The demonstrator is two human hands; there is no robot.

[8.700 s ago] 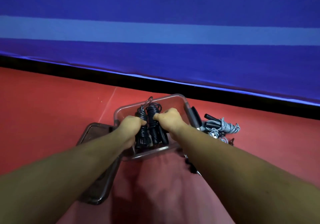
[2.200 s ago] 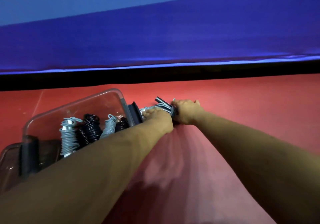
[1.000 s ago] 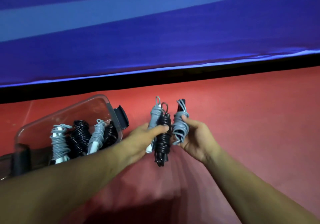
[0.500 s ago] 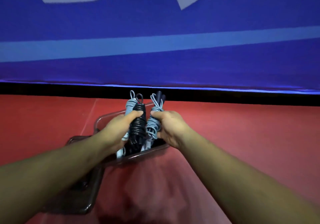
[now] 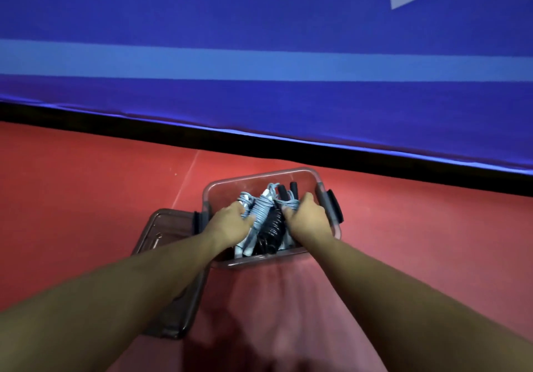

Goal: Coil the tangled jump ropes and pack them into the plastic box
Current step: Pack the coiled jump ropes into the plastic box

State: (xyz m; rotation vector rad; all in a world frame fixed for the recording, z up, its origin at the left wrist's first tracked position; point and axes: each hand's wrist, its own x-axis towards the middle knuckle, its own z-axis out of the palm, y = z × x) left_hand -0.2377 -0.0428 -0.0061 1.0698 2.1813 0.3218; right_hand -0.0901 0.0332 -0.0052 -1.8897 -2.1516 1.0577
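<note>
A dark translucent lid [image 5: 168,229] lies flat on the red floor [image 5: 86,198] at the left, its near end hidden under the left forearm. Just right of it, touching its edge, stands the clear plastic box [image 5: 259,176], open at the top. The left hand [image 5: 230,223] reaches inside, its fingers curled round the grey coiled ropes [image 5: 261,213], which stand on end against the box's left half. Beside them, in the middle, is the black coiled rope [image 5: 271,230], also upright, with two black handles [image 5: 284,190] poking up behind it. The right hand [image 5: 310,219] is in the box's right half, thumb and fingers pinching another grey coil [image 5: 292,205]. A dark latch [image 5: 334,206] hangs off the box's right wall. Behind it all runs a blue padded wall [image 5: 259,97].
</note>
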